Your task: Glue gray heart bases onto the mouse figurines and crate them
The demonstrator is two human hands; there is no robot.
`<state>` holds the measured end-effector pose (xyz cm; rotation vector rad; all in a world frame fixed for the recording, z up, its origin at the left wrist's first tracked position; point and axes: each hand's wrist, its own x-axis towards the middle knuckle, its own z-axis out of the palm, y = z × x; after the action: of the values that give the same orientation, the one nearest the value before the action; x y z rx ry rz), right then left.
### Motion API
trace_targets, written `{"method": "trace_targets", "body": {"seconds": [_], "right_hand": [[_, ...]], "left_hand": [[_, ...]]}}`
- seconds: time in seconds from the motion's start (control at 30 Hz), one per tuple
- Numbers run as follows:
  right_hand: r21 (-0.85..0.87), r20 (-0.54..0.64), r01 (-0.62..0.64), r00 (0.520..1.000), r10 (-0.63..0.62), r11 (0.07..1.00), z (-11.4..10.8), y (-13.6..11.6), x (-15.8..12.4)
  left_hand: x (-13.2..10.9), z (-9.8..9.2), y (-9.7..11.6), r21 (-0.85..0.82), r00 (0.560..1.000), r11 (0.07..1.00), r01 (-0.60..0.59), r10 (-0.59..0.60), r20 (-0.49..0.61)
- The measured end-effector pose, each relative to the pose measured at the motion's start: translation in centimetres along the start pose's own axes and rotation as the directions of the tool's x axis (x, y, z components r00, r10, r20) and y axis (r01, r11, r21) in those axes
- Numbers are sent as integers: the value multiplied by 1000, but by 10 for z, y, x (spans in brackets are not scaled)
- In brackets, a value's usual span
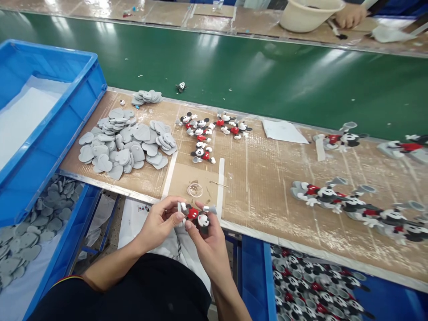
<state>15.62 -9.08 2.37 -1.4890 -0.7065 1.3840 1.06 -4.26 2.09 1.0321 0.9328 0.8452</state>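
A Mickey Mouse figurine with red shorts and a grey horn-shaped part is held between both hands, above the table's front edge. My left hand is closed at its feet end, where a pale flat piece shows edge-on. My right hand grips the figurine around its head and the grey horn. Just beyond the hands, a small clear ring-shaped dish and a thin stick lie on a cardboard piece. Several loose figurines lie farther back, left of the table's middle.
Grey heart-shaped bases are piled at left, beside a blue crate. Figurines on bases lie at right. Below are bins of bases and figurines. Beyond the green belt, another person's hand rests near a bucket.
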Motion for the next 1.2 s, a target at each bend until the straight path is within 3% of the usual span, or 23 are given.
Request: {"method": "trace_targets", "body": {"seconds": [0.13, 0.6, 0.73, 0.87, 0.93, 1.03, 1.1, 1.2], "right_hand": [[18, 29, 3, 1000, -3, 1000, 0, 3, 3], [-20, -77, 38, 996, -40, 999, 17, 8, -3], [0, -11, 6, 1000, -6, 1000, 13, 1, -1], [-8, 62, -4, 998, 4, 1000, -1, -4, 0], [-59, 95, 6, 995, -1, 998, -9, -5, 0], [-159, 177, 47, 984, -19, 986, -19, -5, 1], [-214, 235, 84, 972, -33, 973, -23, -7, 2], [-255, 276, 113, 960, -39, 960, -24, -8, 3]], "left_hand": [[0, 0, 2, -10, 1000, 1000, 2, -2, -6], [-1, -1, 3, -37, 998, 999, 4, -6, -57], [0, -8, 6, 41, 1000, 999, 1, -1, 0], [1, -21, 5, 174, 989, 984, -31, 5, 150], [2, -28, 5, 332, 969, 936, -117, 33, 246], [2, -36, 5, 576, 920, 762, -297, 67, 386], [3, -39, 5, 653, 880, 645, -397, 66, 470], [4, -42, 5, 675, 828, 543, -500, 71, 556]]}}
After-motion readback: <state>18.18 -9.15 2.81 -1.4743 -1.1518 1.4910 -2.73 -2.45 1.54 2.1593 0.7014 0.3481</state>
